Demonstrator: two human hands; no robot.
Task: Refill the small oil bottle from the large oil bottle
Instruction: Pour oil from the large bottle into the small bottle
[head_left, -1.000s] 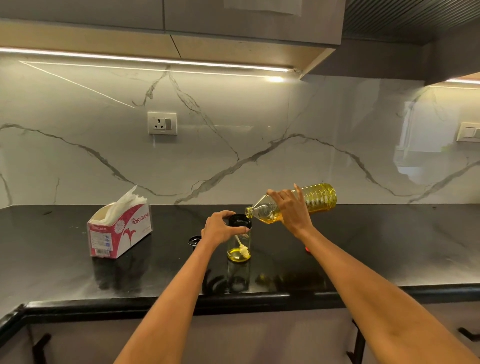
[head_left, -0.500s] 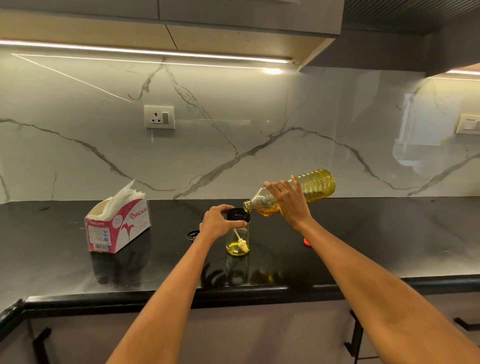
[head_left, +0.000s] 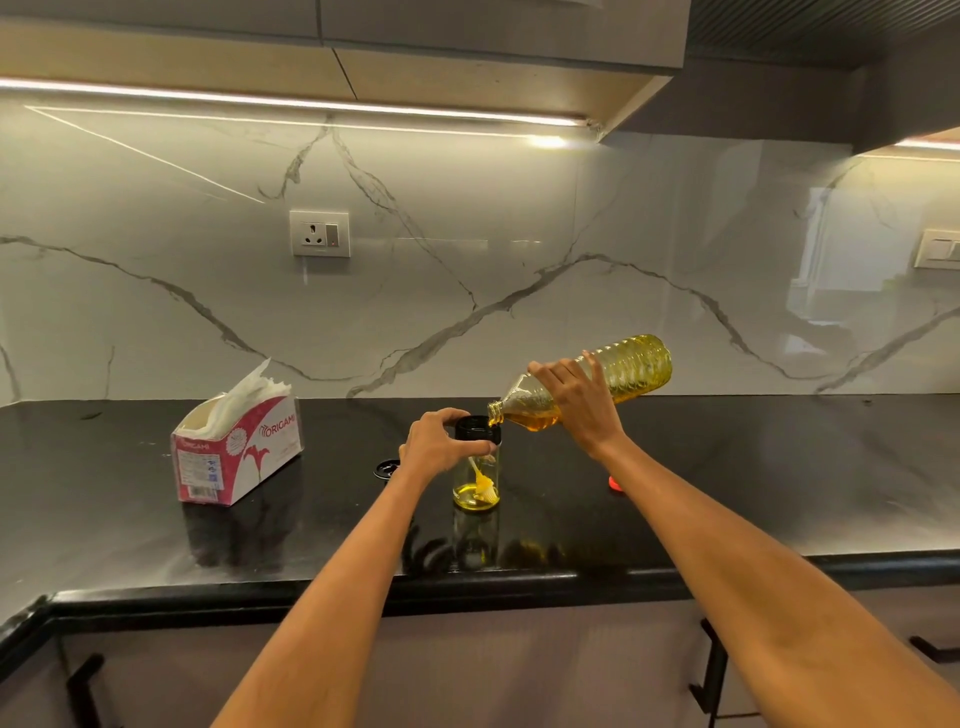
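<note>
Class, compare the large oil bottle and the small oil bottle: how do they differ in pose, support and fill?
The large oil bottle is tipped nearly flat, mouth down; the small oil bottle stands upright. The large one is held in the air by the right hand; the small one rests on the counter, steadied by the left hand. The large holds far more oil. Both are clear and uncapped.

- White marble backsplash (head_left: 467, 218) with grey veins, carrying a wall socket (head_left: 319, 234).
- Glossy black counter (head_left: 753, 467).
- LED strip (head_left: 291, 101) glowing under the upper cabinets (head_left: 467, 57).
</note>
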